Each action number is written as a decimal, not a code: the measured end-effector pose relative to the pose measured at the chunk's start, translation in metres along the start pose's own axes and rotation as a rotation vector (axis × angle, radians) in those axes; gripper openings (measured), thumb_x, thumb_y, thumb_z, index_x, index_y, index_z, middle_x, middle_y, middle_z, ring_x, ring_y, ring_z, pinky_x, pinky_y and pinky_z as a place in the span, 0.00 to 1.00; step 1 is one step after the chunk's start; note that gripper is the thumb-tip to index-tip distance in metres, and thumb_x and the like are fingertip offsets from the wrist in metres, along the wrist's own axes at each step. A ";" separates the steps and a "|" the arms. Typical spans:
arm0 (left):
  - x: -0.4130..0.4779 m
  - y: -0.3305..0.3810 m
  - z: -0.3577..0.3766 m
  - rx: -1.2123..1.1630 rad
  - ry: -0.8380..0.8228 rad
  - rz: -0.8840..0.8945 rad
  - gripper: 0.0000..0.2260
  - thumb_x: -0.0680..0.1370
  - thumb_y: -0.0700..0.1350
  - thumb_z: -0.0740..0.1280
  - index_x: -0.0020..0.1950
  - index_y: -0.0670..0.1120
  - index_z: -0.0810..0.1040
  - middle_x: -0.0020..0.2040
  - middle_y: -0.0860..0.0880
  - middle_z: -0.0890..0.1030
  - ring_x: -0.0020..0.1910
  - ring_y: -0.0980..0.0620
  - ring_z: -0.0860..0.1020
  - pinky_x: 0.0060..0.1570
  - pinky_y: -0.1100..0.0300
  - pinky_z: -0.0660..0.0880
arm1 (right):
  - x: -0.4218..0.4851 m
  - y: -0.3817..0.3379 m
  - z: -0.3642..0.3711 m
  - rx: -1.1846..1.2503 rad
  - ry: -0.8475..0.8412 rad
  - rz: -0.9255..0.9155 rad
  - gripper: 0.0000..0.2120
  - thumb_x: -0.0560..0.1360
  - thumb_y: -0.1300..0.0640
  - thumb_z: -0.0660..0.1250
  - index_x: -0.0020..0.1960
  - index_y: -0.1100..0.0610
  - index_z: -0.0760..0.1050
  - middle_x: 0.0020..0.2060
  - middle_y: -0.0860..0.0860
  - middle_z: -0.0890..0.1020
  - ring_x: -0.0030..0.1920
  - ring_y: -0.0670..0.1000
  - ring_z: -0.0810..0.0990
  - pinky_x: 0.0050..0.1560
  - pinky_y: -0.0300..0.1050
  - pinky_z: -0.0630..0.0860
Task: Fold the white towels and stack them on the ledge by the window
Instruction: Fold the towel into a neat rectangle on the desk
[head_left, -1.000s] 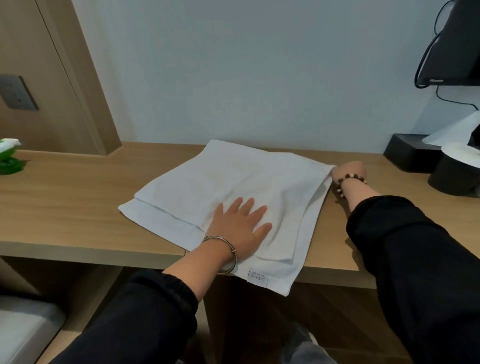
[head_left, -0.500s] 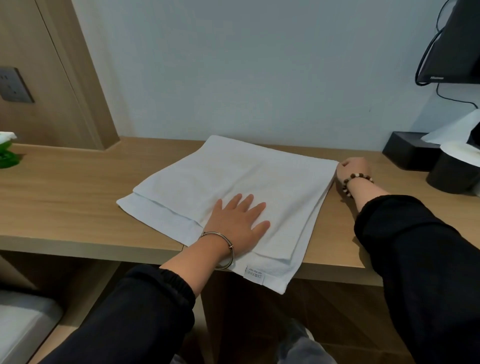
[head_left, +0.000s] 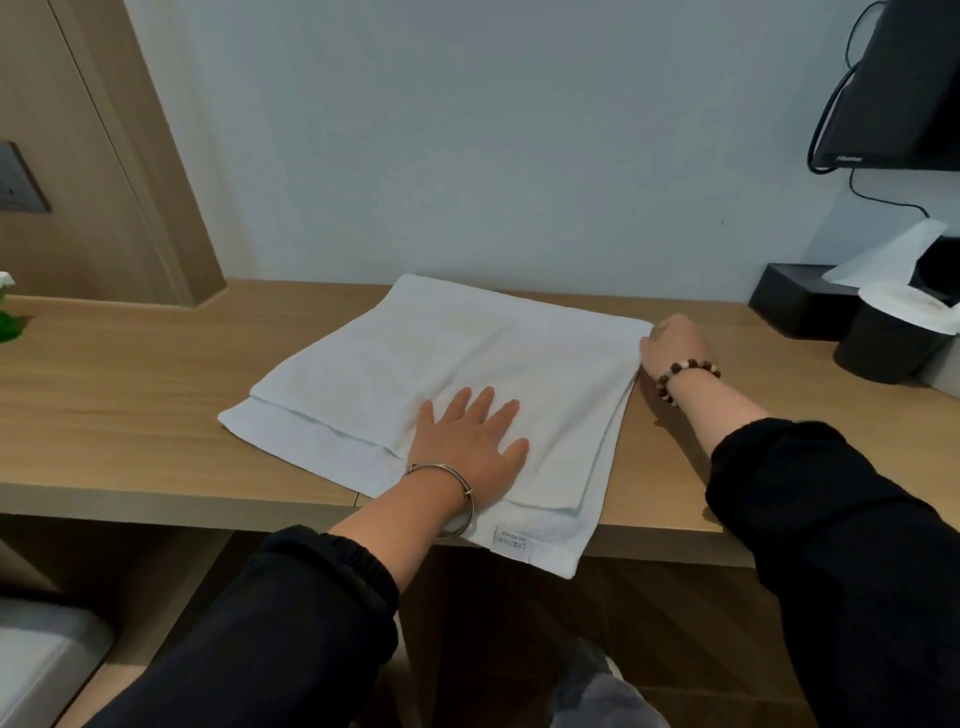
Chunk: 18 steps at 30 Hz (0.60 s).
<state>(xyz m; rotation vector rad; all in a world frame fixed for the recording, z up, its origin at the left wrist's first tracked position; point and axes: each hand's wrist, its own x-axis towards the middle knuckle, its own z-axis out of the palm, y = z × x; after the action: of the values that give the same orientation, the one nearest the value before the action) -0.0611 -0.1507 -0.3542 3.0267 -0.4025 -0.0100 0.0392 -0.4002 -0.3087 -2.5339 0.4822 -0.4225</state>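
A white towel, folded over once, lies flat on the wooden ledge, its near corner with a label hanging past the front edge. My left hand presses flat on the towel's near part, fingers spread. My right hand sits at the towel's far right corner, fingers curled at the edge; whether it pinches the cloth is hidden by the hand itself.
A black tissue box with white paper and a black round cup stand at the right. A black screen with cables hangs above them. A green item is at the far left. A wall socket is on the wood panel.
The right hand has slid slightly to the right along with the towel's far corner, smoothing the fold. The left hand stays pressed in place.
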 end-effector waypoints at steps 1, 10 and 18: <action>0.002 0.003 0.001 -0.008 0.004 -0.027 0.25 0.79 0.60 0.42 0.77 0.59 0.45 0.78 0.54 0.44 0.77 0.51 0.42 0.71 0.41 0.40 | -0.008 -0.007 0.001 0.003 -0.013 -0.048 0.13 0.78 0.59 0.59 0.60 0.62 0.73 0.58 0.59 0.76 0.57 0.60 0.75 0.51 0.47 0.72; 0.046 0.032 -0.010 -0.142 -0.005 -0.329 0.24 0.82 0.51 0.44 0.78 0.53 0.46 0.78 0.48 0.43 0.76 0.45 0.40 0.71 0.39 0.40 | -0.093 -0.031 0.020 -0.414 -0.455 -0.494 0.18 0.82 0.53 0.49 0.69 0.53 0.66 0.66 0.52 0.72 0.63 0.54 0.71 0.63 0.53 0.69; 0.019 -0.011 -0.037 -0.216 0.002 0.091 0.27 0.80 0.53 0.59 0.77 0.51 0.55 0.78 0.49 0.52 0.77 0.50 0.48 0.73 0.50 0.49 | -0.080 -0.023 0.007 -0.684 -0.376 -0.529 0.23 0.81 0.57 0.51 0.76 0.51 0.54 0.76 0.48 0.54 0.76 0.54 0.50 0.73 0.59 0.48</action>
<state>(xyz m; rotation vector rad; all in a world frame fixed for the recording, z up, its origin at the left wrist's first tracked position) -0.0395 -0.1420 -0.3185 2.7934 -0.5038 -0.0412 -0.0231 -0.3457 -0.3173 -3.2982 -0.2503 0.0747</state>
